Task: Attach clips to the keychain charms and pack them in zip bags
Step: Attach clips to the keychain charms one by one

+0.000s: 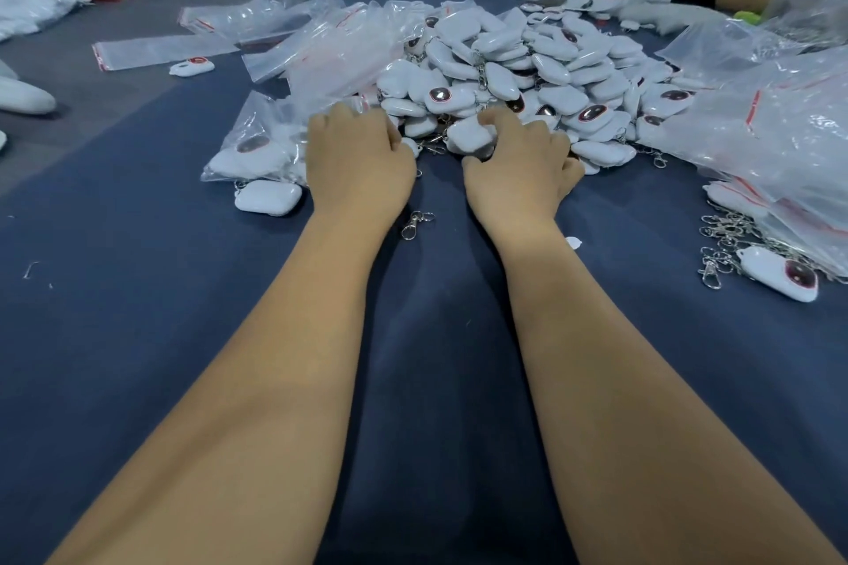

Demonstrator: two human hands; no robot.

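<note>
Dark blue cloth table (436, 335) heaped with glossy white keychain charms and clear zip bags.

Both bare hands reach to the near edge of the charm pile (527, 60), a mound of smooth, rounded white plastic pieces, some showing a dark oval face ringed in red. Right hand (518, 170) curls its fingers around one white charm (472, 135). Left hand (358, 161) is curled knuckles-up; what it holds is hidden. Crinkled transparent zip bags (321, 46) with red strips lie left of the pile; one filled bag (252, 149) holds charms. One metal clip (416, 223) lies between the wrists; more clips (729, 239) are tangled at right.
</note>
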